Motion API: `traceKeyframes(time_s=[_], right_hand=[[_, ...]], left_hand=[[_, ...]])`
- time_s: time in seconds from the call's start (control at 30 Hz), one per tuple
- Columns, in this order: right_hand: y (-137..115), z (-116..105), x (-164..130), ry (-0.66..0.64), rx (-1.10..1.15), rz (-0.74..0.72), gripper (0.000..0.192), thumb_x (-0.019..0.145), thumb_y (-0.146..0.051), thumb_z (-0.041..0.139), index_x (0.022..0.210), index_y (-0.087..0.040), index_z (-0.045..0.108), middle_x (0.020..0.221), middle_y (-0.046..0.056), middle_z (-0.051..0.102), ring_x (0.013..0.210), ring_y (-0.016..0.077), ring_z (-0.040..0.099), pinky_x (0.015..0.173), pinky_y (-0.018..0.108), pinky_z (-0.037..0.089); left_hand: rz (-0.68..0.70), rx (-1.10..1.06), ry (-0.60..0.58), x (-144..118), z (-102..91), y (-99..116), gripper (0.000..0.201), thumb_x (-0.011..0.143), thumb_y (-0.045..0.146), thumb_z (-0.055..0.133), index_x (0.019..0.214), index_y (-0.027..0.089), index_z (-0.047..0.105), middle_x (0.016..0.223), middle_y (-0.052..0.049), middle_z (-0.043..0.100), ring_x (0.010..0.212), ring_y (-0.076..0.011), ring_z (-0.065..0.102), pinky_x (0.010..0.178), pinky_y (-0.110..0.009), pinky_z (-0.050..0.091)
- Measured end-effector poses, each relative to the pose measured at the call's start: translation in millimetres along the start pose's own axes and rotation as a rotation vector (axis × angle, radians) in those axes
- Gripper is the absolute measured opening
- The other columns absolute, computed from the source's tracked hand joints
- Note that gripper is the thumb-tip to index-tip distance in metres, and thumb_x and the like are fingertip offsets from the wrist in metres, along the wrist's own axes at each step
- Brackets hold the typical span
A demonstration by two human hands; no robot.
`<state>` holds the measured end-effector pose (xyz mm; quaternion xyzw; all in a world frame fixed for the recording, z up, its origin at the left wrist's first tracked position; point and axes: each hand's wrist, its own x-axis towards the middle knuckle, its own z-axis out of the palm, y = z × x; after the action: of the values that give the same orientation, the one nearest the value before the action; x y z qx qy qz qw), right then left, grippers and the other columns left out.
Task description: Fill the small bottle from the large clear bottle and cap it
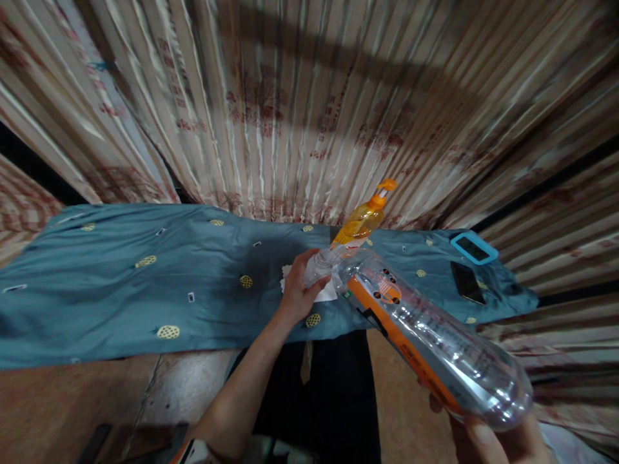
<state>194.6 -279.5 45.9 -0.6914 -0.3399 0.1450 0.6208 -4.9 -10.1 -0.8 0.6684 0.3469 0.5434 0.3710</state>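
My right hand (488,438) grips the base of a large clear plastic bottle (435,341) with an orange label, tilted so its mouth points away and down. My left hand (300,290) is closed around the neck of a small pump bottle (355,225) holding orange liquid, with an orange pump head. The large bottle's mouth sits right beside the pump bottle's lower part. A white tissue (329,290) lies under my left hand on the teal cloth (120,283).
The teal patterned cloth covers a low surface in front of a striped curtain (290,96). A blue-framed device (474,248) and a dark phone (467,281) lie at the cloth's right end. Brown floor (72,399) lies nearer to me.
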Motion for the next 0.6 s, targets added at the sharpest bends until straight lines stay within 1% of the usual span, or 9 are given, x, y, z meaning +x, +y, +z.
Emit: traceKeyframes(time_s=[0.1, 0.2, 0.27, 0.37, 0.53, 0.6], right_hand=[[-6.7, 3.6, -0.7, 0.039, -0.022, 0.057, 0.080, 0.081, -0.050, 0.078, 0.154, -0.031, 0.051, 0.135, 0.009, 0.065, 0.109, 0.0323, 0.066, 0.094, 0.049, 0.054], [-14.2, 8.3, -1.0, 0.063, -0.012, 0.091, 0.082, 0.078, -0.052, 0.080, 0.153, -0.030, 0.053, 0.130, 0.010, 0.066, 0.105, 0.0312, 0.065, 0.095, 0.050, 0.053], [-17.3, 10.3, -0.6, 0.065, -0.003, 0.093, 0.083, 0.078, -0.052, 0.081, 0.152, -0.030, 0.053, 0.131, 0.010, 0.065, 0.102, 0.0298, 0.065, 0.093, 0.048, 0.054], [-16.6, 9.8, 0.3, 0.045, -0.013, 0.064, 0.082, 0.079, -0.052, 0.079, 0.153, -0.031, 0.052, 0.138, 0.010, 0.062, 0.100, 0.0284, 0.065, 0.090, 0.048, 0.055], [-12.3, 7.0, 0.3, 0.040, -0.017, 0.065, 0.082, 0.080, -0.050, 0.079, 0.154, -0.029, 0.050, 0.137, 0.011, 0.062, 0.112, 0.0327, 0.063, 0.095, 0.052, 0.055], [-14.1, 8.5, -0.1, 0.043, -0.005, 0.073, 0.082, 0.080, -0.050, 0.079, 0.154, -0.029, 0.050, 0.137, 0.011, 0.062, 0.113, 0.0327, 0.063, 0.097, 0.052, 0.054]], left_hand=[[0.007, 0.008, 0.007, 0.0, 0.4, -0.2, 0.053, 0.091, 0.047, 0.074, 0.135, 0.022, 0.058, 0.131, -0.013, 0.070, 0.121, -0.0307, 0.068, 0.106, -0.049, 0.054], [-0.001, 0.012, -0.003, -0.1, 0.2, -0.6, 0.054, 0.091, 0.048, 0.074, 0.136, 0.022, 0.057, 0.132, -0.013, 0.069, 0.123, -0.0305, 0.068, 0.107, -0.048, 0.054], [0.003, 0.015, -0.010, -0.1, 0.0, -1.1, 0.055, 0.092, 0.049, 0.073, 0.137, 0.022, 0.057, 0.133, -0.013, 0.069, 0.123, -0.0300, 0.068, 0.108, -0.048, 0.054], [0.017, 0.014, -0.007, -0.1, -0.2, -1.6, 0.054, 0.092, 0.049, 0.072, 0.137, 0.021, 0.056, 0.133, -0.013, 0.069, 0.123, -0.0299, 0.068, 0.107, -0.048, 0.054], [-0.003, 0.014, 0.000, 0.0, 0.2, 0.0, 0.053, 0.091, 0.044, 0.074, 0.136, 0.022, 0.058, 0.132, -0.012, 0.070, 0.123, -0.0302, 0.068, 0.108, -0.048, 0.054], [-0.008, 0.002, 0.002, 0.0, 0.3, 1.0, 0.052, 0.091, 0.044, 0.074, 0.135, 0.022, 0.058, 0.132, -0.013, 0.070, 0.123, -0.0302, 0.068, 0.108, -0.048, 0.054]])
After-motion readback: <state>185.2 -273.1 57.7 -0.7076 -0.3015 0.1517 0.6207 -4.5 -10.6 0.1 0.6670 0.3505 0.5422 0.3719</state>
